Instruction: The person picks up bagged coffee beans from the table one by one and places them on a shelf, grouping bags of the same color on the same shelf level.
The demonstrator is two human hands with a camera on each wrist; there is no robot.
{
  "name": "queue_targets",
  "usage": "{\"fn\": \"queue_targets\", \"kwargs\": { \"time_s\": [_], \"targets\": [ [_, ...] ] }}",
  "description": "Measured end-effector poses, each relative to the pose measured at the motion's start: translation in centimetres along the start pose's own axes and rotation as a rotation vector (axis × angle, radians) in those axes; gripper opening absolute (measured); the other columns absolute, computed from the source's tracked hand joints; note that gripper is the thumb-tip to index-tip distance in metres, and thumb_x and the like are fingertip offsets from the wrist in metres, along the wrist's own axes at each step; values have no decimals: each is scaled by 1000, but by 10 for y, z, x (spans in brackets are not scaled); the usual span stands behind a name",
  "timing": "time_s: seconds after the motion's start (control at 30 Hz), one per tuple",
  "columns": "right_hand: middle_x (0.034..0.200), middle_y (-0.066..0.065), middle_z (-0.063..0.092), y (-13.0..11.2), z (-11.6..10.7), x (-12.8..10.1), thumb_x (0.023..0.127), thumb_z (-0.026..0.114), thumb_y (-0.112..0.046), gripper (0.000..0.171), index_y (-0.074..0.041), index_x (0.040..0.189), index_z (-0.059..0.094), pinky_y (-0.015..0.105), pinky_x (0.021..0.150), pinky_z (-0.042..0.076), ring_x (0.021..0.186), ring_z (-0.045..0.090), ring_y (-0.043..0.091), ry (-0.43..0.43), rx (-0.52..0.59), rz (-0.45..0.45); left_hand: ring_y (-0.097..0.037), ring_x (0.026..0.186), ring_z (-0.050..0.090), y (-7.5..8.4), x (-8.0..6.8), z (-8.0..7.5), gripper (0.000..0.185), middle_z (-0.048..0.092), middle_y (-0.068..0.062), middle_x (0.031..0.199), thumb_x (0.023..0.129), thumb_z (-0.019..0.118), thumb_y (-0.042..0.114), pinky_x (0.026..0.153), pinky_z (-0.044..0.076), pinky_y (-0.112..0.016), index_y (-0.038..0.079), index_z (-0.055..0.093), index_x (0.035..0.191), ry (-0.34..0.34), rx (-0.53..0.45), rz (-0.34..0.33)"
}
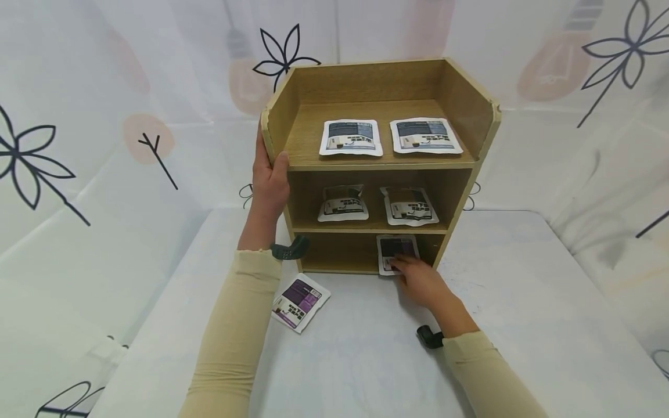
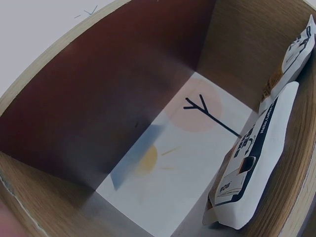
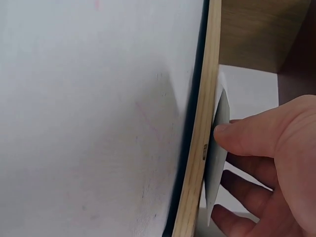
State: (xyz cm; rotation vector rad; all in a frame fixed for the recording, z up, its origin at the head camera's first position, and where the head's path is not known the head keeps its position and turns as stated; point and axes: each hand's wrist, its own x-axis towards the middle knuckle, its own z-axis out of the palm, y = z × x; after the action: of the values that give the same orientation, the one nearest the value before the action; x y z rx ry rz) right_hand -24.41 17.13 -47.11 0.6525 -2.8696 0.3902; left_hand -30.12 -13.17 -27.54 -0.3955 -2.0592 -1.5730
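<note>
My left hand (image 1: pixel 269 186) grips the left side panel of a small wooden shelf (image 1: pixel 371 165), thumb at its front edge. On the bottom tier lies a white packet with a dark purple label (image 1: pixel 397 247), its near end at the tier's front edge. The right hand (image 1: pixel 420 283) touches this packet; in the right wrist view the thumb (image 3: pixel 242 133) and fingers rest on its upper face. Another purple-labelled packet (image 1: pixel 301 302) lies on the table, front left of the shelf, partly behind the left sleeve.
Two blue-labelled packets (image 1: pixel 351 138) lie on the top tier. On the middle tier are two brown-and-dark packets (image 1: pixel 343 203), also seen from the side as a packet (image 2: pixel 252 163) in the left wrist view. A white cloth covers the table (image 1: pixel 360 348); a patterned sheet hangs behind.
</note>
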Motion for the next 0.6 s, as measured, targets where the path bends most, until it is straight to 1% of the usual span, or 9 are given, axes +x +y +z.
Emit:
{"fn": "queue_targets", "kwargs": {
  "time_s": [0.13, 0.3, 0.47, 0.53, 0.6],
  "targets": [
    [132, 19, 58, 3, 0, 4, 90, 60, -5, 37, -3, 127, 62, 49, 95, 48, 119, 57, 38, -13, -6, 9, -7, 137, 32, -1, 0, 0, 66, 28, 10, 155, 100, 38, 20, 116, 25, -37, 40, 7, 154, 3, -2, 10],
    [134, 20, 57, 4, 0, 8, 90, 58, -3, 37, -2, 127, 62, 49, 96, 47, 121, 56, 39, -19, -18, 3, -9, 137, 33, 1, -1, 0, 67, 30, 3, 155, 100, 38, 15, 116, 25, -33, 31, 7, 156, -1, -15, 27],
    [135, 20, 56, 5, 0, 10, 91, 56, -3, 38, -2, 129, 61, 49, 96, 47, 122, 55, 39, -19, -14, 5, -12, 139, 32, 18, -8, 0, 66, 28, -3, 156, 99, 36, 11, 117, 24, -34, 22, 6, 157, -5, -9, 18],
    [136, 20, 56, 5, 0, 10, 91, 56, -3, 38, -2, 129, 60, 48, 96, 48, 122, 55, 38, -18, -12, 5, -13, 139, 32, 25, -11, -1, 66, 28, -2, 156, 100, 36, 13, 117, 24, -35, 22, 6, 157, -5, -2, 9],
    [136, 20, 56, 5, 1, 10, 91, 56, -3, 38, -2, 129, 60, 48, 96, 47, 122, 55, 38, -18, -13, 2, -13, 139, 32, 28, -12, -1, 66, 28, -2, 156, 100, 36, 14, 117, 24, -36, 23, 6, 157, -6, -3, 3]
  ]
}}
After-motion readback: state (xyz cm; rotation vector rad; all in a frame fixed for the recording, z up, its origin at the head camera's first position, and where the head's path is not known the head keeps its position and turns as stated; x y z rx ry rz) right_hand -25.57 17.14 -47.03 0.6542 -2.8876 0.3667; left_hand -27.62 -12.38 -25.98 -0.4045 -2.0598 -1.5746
